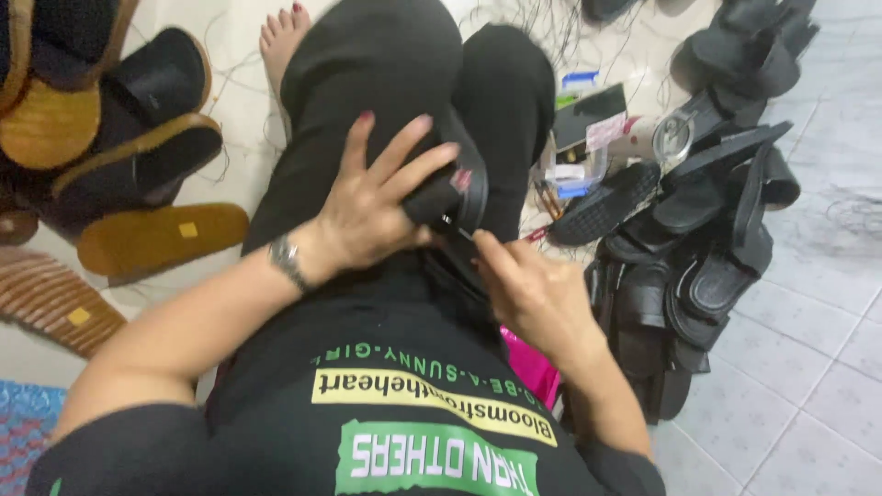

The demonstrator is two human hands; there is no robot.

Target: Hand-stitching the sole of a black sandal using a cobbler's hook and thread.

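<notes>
Centrally: black sandal [450,188] on the lap, gripped by left hand [372,207], fingers spread over its strap. Right hand [528,285] pinched just below the sandal, apparently on something thin, too small to tell. Right: heap of black sandals [707,230] on tiled floor [808,367]. Left: tan-soled sandals [138,234]

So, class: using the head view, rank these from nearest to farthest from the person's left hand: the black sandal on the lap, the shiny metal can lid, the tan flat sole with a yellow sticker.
1. Black sandal: under the left hand.
2. Tan flat sole: floor, left.
3. Metal can lid: floor, far right.
</notes>
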